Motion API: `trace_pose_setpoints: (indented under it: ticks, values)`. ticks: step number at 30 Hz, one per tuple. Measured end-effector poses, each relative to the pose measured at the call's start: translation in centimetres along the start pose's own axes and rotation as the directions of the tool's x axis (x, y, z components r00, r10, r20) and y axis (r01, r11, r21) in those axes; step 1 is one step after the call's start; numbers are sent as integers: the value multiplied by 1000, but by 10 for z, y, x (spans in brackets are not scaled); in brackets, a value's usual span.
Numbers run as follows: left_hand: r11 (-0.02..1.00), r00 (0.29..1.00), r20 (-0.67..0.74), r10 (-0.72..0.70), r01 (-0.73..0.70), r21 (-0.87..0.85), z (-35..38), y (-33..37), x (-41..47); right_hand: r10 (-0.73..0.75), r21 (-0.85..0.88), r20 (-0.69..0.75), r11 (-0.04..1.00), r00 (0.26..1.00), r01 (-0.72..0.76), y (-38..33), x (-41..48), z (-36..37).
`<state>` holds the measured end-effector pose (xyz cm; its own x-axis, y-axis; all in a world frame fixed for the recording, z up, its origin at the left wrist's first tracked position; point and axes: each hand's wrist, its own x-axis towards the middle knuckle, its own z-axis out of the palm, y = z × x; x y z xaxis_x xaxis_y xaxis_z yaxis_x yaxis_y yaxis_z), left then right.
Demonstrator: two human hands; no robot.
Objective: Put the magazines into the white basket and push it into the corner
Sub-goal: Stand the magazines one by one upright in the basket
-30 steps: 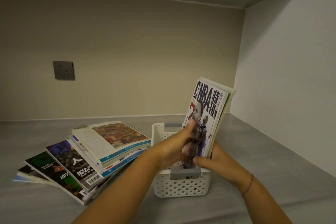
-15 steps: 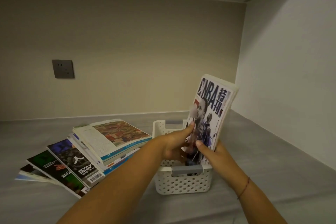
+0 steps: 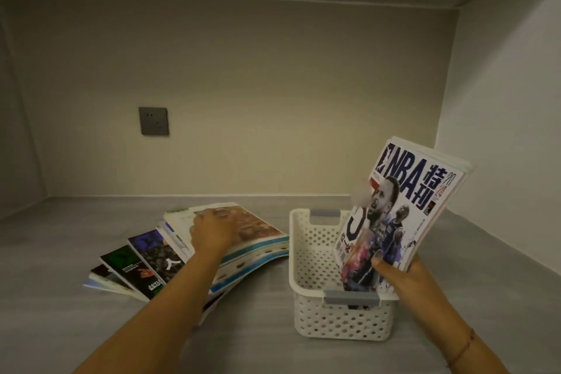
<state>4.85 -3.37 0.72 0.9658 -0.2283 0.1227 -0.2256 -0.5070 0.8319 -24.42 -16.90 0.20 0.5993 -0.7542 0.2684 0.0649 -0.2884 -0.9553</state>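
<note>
Grey shelf surface [image 3: 273,349]: ran the full width of the view, enclosed by a beige back wall [image 3: 273,85] and a white side wall [image 3: 510,130] at right; the two met in a corner at far right.

Fanned pile of magazines [image 3: 145,264]: lay flat on the surface left of centre, overlapping and spread toward the near left. Top copy [image 3: 258,231] showed a brownish picture and a blue edge band; dark covers showed beneath it.

White basket [image 3: 315,255]: perforated plastic with grey handle inserts at near and far ends, standing upright on the surface just right of the pile, well short of the corner.

NBA magazines [image 3: 403,209]: a small bundle of several copies, front cover printed "NBA", standing on end in the right part of the basket, lower edge inside, tilted up and to the right, upper half clear of the rim.

Left hand [image 3: 212,234]: palm down on the top copy of the pile, fingers spread flat over its cover; whether any fingers had curled under an edge could not be told.

Right hand [image 3: 403,279]: closed around the lower right edge of the NBA bundle, thumb on the front cover, fingers behind. A thin red cord [image 3: 463,349] circled its wrist.

Grey wall socket [image 3: 154,121]: mounted on the back wall, above the pile.
</note>
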Motion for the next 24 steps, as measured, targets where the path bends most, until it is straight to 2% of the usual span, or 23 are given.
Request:
trace_pose_setpoints:
  ticks: [2, 4, 7, 12, 15, 19, 22, 24]
  values:
    - [981, 994, -51, -92, 99, 169, -9, -29, 11, -1, 3, 11, 1000, 1000, 1, -2, -1, 1]
    - [954, 988, -87, -127, 145, 264, -12, -46, 14, -2, 2, 15, 1000, 1000, 2, -3, -1, 2]
    - [936, 983, -87, -159, 178, 304, -16, -54, 17, 9, -4, 12, 1000, 1000, -9, -2, -1, 2]
    - [926, 984, 6, -180, 167, 339, -32, -58, 27, 6, 11, -15, 1000, 1000, -6, -3, -1, 1]
    - [956, 973, 85, -213, 189, 226, -47, -63, 30, -9, 7, -4, 1000, 1000, 9, -5, -3, 3]
    - [952, 930, 200, -307, 299, 70, -70, -65, 30, -16, -6, 2, 1000, 1000, 16, -8, -5, 4]
    - [905, 857, 401, -325, 404, -131, -84, -70, 29, -16, -15, 9, 1000, 1000, 16, -8, -6, 5]
    - [854, 794, 542, -274, 460, -241, -91, -70, 27, -9, -11, 11, 1000, 1000, 9, -9, -7, 6]
